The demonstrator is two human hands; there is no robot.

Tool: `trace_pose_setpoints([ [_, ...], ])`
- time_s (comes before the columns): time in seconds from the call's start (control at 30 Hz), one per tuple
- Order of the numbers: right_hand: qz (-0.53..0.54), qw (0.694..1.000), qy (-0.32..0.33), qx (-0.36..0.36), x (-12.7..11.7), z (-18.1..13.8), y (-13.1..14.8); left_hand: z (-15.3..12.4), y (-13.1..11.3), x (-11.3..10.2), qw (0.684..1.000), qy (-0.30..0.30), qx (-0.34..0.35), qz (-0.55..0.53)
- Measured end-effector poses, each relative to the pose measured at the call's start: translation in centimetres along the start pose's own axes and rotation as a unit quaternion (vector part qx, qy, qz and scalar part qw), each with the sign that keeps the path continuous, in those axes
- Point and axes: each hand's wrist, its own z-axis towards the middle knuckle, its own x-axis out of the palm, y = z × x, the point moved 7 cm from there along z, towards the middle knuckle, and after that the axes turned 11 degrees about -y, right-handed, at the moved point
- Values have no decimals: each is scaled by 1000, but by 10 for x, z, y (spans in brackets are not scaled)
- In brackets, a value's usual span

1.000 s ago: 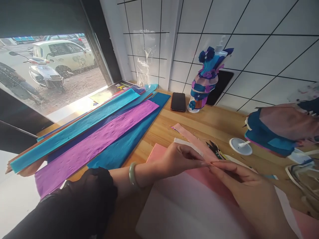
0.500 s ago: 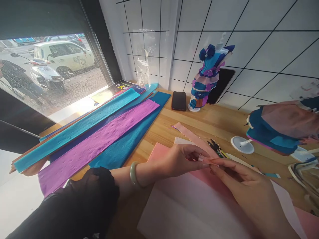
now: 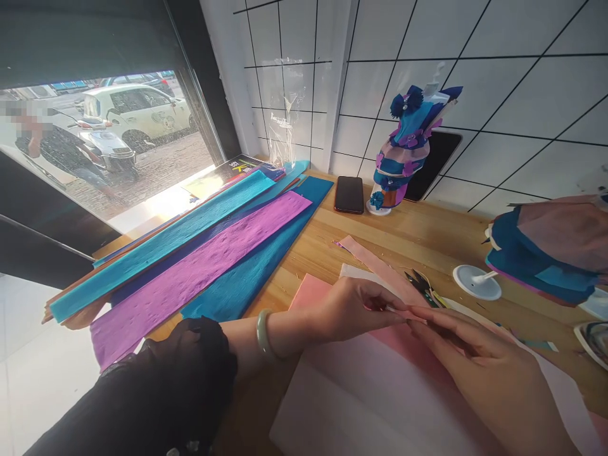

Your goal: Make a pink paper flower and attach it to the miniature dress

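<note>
My left hand point(image 3: 349, 310), with a pale green bangle on the wrist, pinches a small piece of pink paper point(image 3: 398, 311) between thumb and fingers. My right hand point(image 3: 489, 361) pinches the same piece from the right, fingertips meeting those of the left. Only a thin edge of it shows; the fingers cover the rest. Both hands are above a white sheet point(image 3: 361, 386) and pink paper point(image 3: 313, 292). Just beyond them lies a pink paper strip point(image 3: 373, 258), beside dark-tipped scissors point(image 3: 418, 282) partly hidden by my right hand.
Purple point(image 3: 204, 272), turquoise point(image 3: 166, 247) and blue crepe paper lies at left. A phone point(image 3: 349, 194) is near the tiled wall, beside a small paper-dressed mannequin point(image 3: 403, 155). Another paper dress point(image 3: 546, 253) and a white round base point(image 3: 475, 282) stand right. A person is outside the window.
The view has turned slightly left, so everything sits further right. The small pink piece shows less between my fingertips, which are closer together. Both hands still pinch it.
</note>
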Motion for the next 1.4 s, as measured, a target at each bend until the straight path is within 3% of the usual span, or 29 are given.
trace_pose_setpoints([
  [0.23, -13, 993, -17, -116, -3, -1, 13, -1, -5, -1, 999, -6, 37, 8],
  [0.43, 25, 990, 1, -137, -1, 1, 22, 0, -3, -2, 997, -9, 50, 53],
  [0.57, 21, 993, 20, -113, 2, 1, 20, 0, -9, -3, 994, -5, 88, 70],
  [0.8, -12, 999, -19, -33, -9, 0, 10, -3, -14, -5, 991, -18, 111, 72],
  [0.97, 30, 1000, -11, 1, -12, 3, 14, -4, -20, -7, 990, -35, 122, 55],
  [1.4, 58, 997, -9, 46, -12, 2, 12, -2, -16, -9, 997, -39, 66, 12],
])
